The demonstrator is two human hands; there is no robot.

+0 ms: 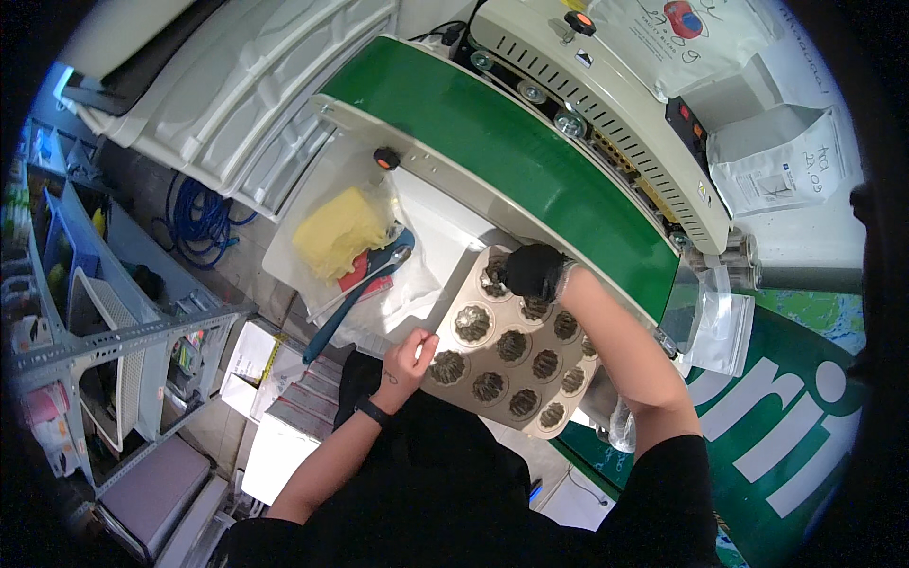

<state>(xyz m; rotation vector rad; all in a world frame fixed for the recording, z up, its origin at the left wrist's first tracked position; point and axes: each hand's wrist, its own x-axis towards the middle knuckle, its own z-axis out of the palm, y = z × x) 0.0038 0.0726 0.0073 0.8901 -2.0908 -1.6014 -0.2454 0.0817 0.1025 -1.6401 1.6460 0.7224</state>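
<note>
A beige baking pan (502, 383) with rows of fluted cavities is tilted in front of my body. Its left edge is gripped by my bare left hand (409, 363), thumb on top. My right hand (536, 273), in a black glove, is bent closed over the far corner cavities. Its fingertips dip toward one fluted cavity, and what they hold, if anything, is hidden. Left of the pan, a yellow butter-like block (341, 233) lies on clear plastic. Beside it rest a blue-handled spatula (333, 320), a metal spoon-like tool (400, 255) and a red piece (358, 272).
Beyond the pan runs a machine with a green belt (492, 161) and beige housing (606, 114). White pouches (778, 156) stand at the far right. White drawers (256, 95) are at the far left, metal shelving (133, 341) at left, and boxes (294, 421) on the floor.
</note>
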